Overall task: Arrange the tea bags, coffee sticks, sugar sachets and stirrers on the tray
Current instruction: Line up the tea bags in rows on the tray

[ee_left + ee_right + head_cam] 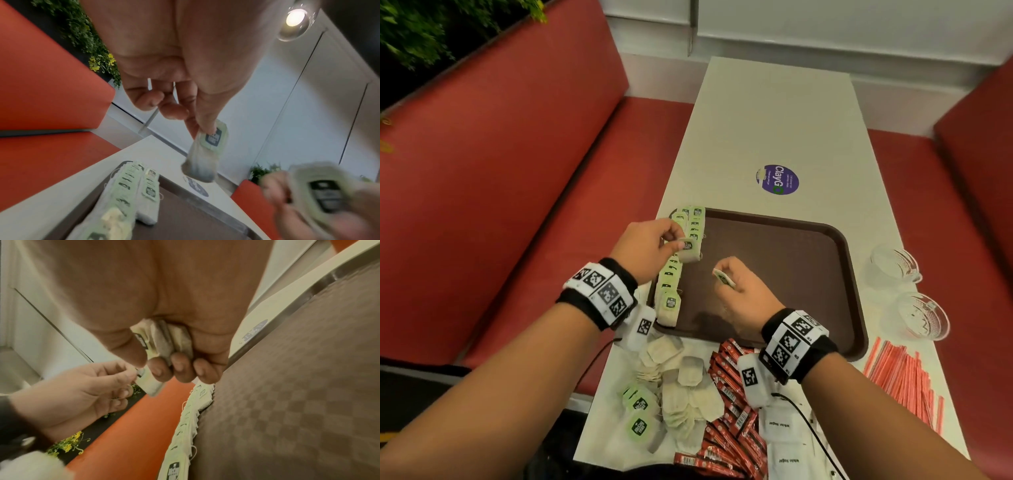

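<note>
Now laying tea bags in rows along the tray's left side.

Leftmost, the row of tea bags runs near to far along the brown tray's left rim; just above it the left hand pinches a single tea bag, while the right hand, over the tray's middle, clutches a small stack of tea bags. Next, I judge, the pinched bag must overlap the second, shorter row neatly.
</note>
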